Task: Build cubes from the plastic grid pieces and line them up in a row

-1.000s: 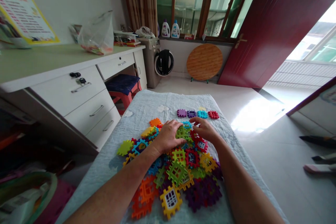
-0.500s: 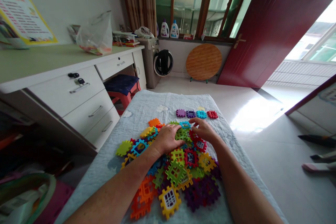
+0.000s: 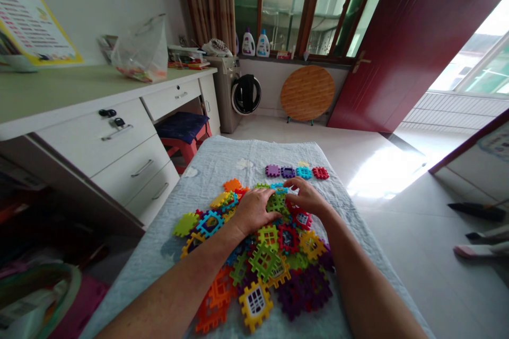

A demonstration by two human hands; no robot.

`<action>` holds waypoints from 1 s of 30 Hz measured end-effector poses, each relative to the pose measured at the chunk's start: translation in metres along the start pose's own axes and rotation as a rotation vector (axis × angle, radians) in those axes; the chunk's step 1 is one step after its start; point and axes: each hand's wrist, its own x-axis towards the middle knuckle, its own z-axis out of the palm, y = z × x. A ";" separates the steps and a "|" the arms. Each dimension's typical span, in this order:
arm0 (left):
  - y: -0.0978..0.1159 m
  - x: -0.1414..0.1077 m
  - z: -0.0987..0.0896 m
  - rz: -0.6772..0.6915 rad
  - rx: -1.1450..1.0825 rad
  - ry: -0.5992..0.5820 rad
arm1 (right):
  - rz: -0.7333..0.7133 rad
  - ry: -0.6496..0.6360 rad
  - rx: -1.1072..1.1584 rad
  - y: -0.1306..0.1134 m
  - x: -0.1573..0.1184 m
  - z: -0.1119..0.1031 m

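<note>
A heap of colourful interlocking plastic pieces lies on the cloth-covered table. My left hand rests on the heap, thumb apart from the fingers, beside green pieces; nothing shows in its grip. Over the heap's right back part, my right hand has its fingers spread and curved near a light blue piece and a red one. Behind the heap stands a row of pieces: lilac, purple, light blue and red.
A white desk with a plastic bag is on the left, a red stool beside it. Further back are a washing machine, a round wooden board and a red door.
The view has shifted slightly. My right fingers have shifted a little to the left over the heap; my left hand has hardly moved.
</note>
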 end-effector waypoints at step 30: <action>-0.091 0.097 -0.036 -0.114 0.071 -0.103 | 0.035 -0.305 0.329 -0.002 -0.006 -0.015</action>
